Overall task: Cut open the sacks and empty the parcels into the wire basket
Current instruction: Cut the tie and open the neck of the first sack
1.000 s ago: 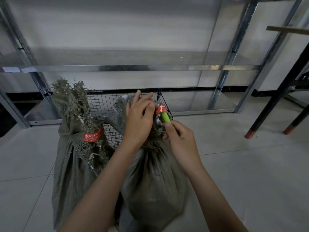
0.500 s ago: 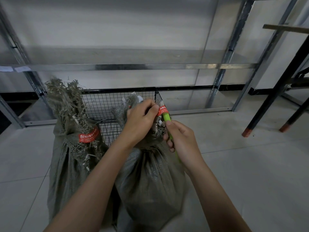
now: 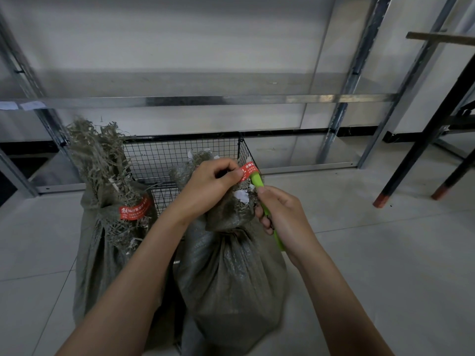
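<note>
Sack (image 3: 231, 273) stands just before basket (image 3: 180, 150); second sack (image 3: 102, 240) at the basket's left front. Left hand (image 3: 213, 183) pinches red tag (image 3: 248, 169) at the neck; right hand (image 3: 285, 217), fingers wrapped round cutter (image 3: 257, 181). Advise: keep tag taut, cut away from left fingers, shallow.

Reaching in from the bottom edge with left forearm (image 3: 133, 273) and right forearm (image 3: 334, 291), both bare. Gripping the sack neck (image 3: 231, 211) in the left hand (image 3: 210, 187), with fingers curled over and thumb pinching at the front. Holding a green cutter (image 3: 257, 179) in the right hand (image 3: 285, 214) just beside it, with fingers wrapped round the handle and thumb up top.
</note>
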